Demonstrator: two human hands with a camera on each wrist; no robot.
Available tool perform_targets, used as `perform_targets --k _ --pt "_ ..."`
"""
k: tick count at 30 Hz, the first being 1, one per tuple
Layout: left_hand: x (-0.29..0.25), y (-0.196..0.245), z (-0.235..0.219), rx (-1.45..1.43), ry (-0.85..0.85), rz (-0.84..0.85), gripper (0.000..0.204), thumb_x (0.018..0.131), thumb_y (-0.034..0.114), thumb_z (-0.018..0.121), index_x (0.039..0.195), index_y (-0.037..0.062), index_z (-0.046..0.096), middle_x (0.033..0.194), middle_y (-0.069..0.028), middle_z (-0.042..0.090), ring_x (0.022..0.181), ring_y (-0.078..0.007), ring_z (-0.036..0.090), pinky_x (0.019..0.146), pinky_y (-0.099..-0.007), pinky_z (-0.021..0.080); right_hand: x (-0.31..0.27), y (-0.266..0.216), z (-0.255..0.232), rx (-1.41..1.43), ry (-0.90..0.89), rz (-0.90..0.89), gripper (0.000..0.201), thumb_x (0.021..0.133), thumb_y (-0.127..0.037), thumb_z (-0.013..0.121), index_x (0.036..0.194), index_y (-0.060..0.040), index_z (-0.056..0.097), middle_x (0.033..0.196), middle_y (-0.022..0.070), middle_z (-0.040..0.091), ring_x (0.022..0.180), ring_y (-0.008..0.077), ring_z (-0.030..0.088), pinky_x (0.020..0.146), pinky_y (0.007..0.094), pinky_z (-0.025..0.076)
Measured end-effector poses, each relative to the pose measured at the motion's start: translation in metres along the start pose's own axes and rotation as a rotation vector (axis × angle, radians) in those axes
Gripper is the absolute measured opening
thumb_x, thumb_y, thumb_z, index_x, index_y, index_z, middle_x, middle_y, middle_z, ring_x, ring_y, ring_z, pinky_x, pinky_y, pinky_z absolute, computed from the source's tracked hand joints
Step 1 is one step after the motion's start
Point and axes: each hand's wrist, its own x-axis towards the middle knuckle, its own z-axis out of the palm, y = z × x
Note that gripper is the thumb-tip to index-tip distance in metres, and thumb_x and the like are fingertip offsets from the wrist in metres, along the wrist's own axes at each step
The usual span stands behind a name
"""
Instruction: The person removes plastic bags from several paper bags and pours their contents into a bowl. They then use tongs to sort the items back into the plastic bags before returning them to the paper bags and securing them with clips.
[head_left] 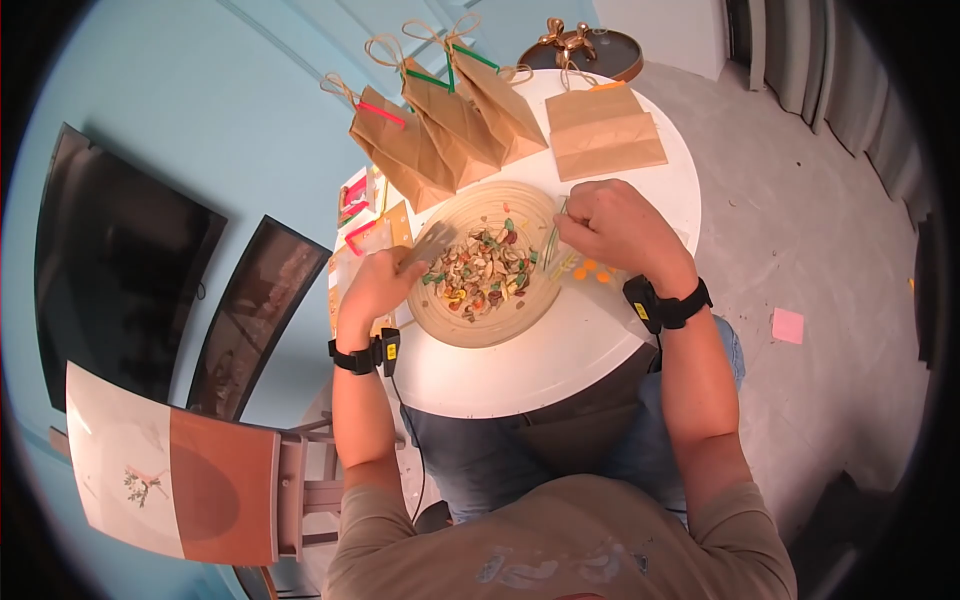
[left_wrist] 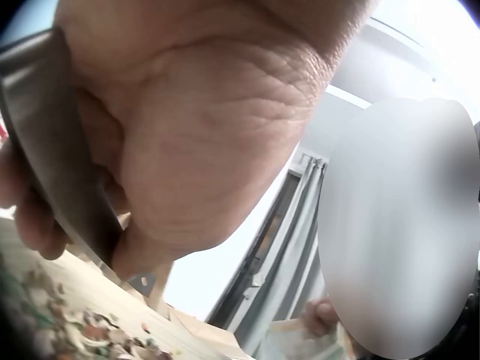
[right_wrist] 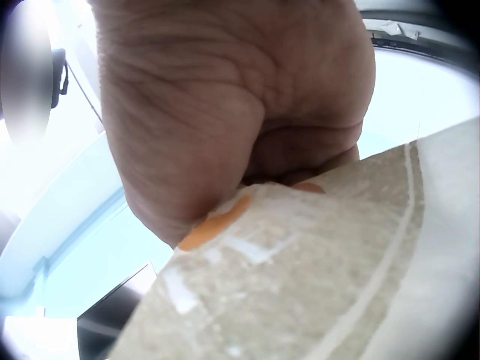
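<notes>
My left hand (head_left: 375,288) grips a grey metal tool that looks like tongs (head_left: 432,243), its flat end over the left part of a round wooden plate (head_left: 465,333). Close up in the left wrist view, a wide, curved metal strip (left_wrist: 52,135) runs between palm and fingers. A loose heap of potpourri-like dried pieces (head_left: 480,265), mostly brown with green, red and yellow bits, covers the plate's middle. At the plate's right side, my right hand (head_left: 625,232) pinches the top edge of a translucent plastic bag (right_wrist: 300,277) printed with orange and white marks.
Several brown paper bags with twine handles (head_left: 400,150) stand behind the plate on the white round table (head_left: 490,390). Another paper bag (head_left: 608,135) lies at the back right. Cards and coloured items (head_left: 358,200) sit at the left edge. A chair (head_left: 220,480) stands left.
</notes>
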Motion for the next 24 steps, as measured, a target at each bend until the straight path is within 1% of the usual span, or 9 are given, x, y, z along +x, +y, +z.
perform_targets --k 3,5,8,11,14,17,19,23,24 --pt "0.009 -0.037 0.000 0.025 -0.071 -0.142 0.043 0.103 0.034 0.076 0.110 -0.0085 0.079 0.086 -0.0275 0.074 0.078 -0.0356 0.073 0.077 -0.0457 0.056 -0.002 0.003 0.000 -0.020 0.007 -0.011 0.034 0.098 -0.021 0.072 0.078 0.0074 0.070 0.078 0.0231 0.069 0.074 0.0436 0.065 0.071 0.0513 0.053" --pt "0.009 -0.042 0.000 0.037 -0.123 -0.231 0.044 0.103 0.034 0.076 0.109 -0.0088 0.080 0.082 -0.0237 0.074 0.077 -0.0321 0.072 0.077 -0.0449 0.056 -0.002 0.003 0.000 -0.018 0.011 -0.018 0.034 0.098 -0.021 0.072 0.078 0.0073 0.070 0.078 0.0232 0.069 0.073 0.0435 0.065 0.071 0.0513 0.053" --pt "0.003 -0.042 0.004 -0.046 -0.176 -0.220 0.043 0.104 0.034 0.075 0.109 -0.0082 0.080 0.080 -0.0180 0.074 0.076 -0.0274 0.071 0.074 -0.0428 0.055 -0.001 0.002 -0.001 -0.023 -0.019 0.005 0.034 0.097 -0.021 0.072 0.078 0.0073 0.070 0.077 0.0232 0.068 0.072 0.0435 0.065 0.070 0.0514 0.052" --pt "-0.002 -0.044 0.011 -0.146 -0.275 -0.145 0.042 0.104 0.034 0.075 0.109 -0.0071 0.081 0.078 -0.0154 0.073 0.075 -0.0235 0.070 0.072 -0.0409 0.054 0.000 -0.001 -0.001 -0.018 -0.025 0.006 0.034 0.097 -0.020 0.072 0.077 0.0073 0.069 0.076 0.0232 0.067 0.071 0.0437 0.065 0.069 0.0517 0.052" --pt "-0.012 -0.031 0.019 -0.151 -0.310 -0.042 0.040 0.104 0.034 0.077 0.112 -0.0053 0.082 0.076 -0.0150 0.072 0.074 -0.0214 0.069 0.070 -0.0390 0.053 0.000 -0.003 0.000 -0.001 -0.021 0.008 0.037 0.095 -0.021 0.066 0.073 0.0087 0.065 0.076 0.0263 0.065 0.073 0.0459 0.065 0.073 0.0552 0.052" --pt "-0.032 0.002 0.017 -0.097 -0.281 0.020 0.041 0.102 0.035 0.080 0.113 -0.0046 0.081 0.077 -0.0185 0.072 0.074 -0.0267 0.072 0.071 -0.0423 0.054 0.001 0.001 0.002 -0.020 -0.031 0.001 0.035 0.097 -0.020 0.072 0.076 0.0075 0.068 0.075 0.0233 0.066 0.071 0.0441 0.063 0.069 0.0521 0.051" --pt "-0.040 0.021 0.017 -0.012 -0.254 0.015 0.040 0.100 0.034 0.081 0.111 -0.0045 0.080 0.080 -0.0231 0.073 0.077 -0.0349 0.074 0.073 -0.0462 0.055 0.000 0.001 0.003 -0.022 -0.029 -0.004 0.035 0.097 -0.020 0.072 0.076 0.0077 0.067 0.076 0.0233 0.066 0.071 0.0441 0.063 0.070 0.0522 0.051" --pt "-0.048 0.025 0.030 0.079 -0.150 0.093 0.035 0.099 0.030 0.081 0.107 -0.0042 0.078 0.086 -0.0308 0.074 0.087 -0.0495 0.074 0.079 -0.0541 0.057 0.000 0.004 0.005 -0.017 -0.032 -0.010 0.035 0.097 -0.020 0.072 0.076 0.0081 0.067 0.076 0.0232 0.066 0.072 0.0438 0.063 0.070 0.0524 0.051" --pt "-0.049 0.026 0.033 0.079 -0.131 0.089 0.033 0.099 0.028 0.080 0.106 -0.0039 0.078 0.087 -0.0312 0.074 0.088 -0.0504 0.074 0.080 -0.0547 0.057 0.000 0.003 0.005 -0.020 -0.034 -0.006 0.035 0.097 -0.020 0.072 0.076 0.0080 0.066 0.076 0.0232 0.066 0.071 0.0437 0.063 0.070 0.0524 0.051"
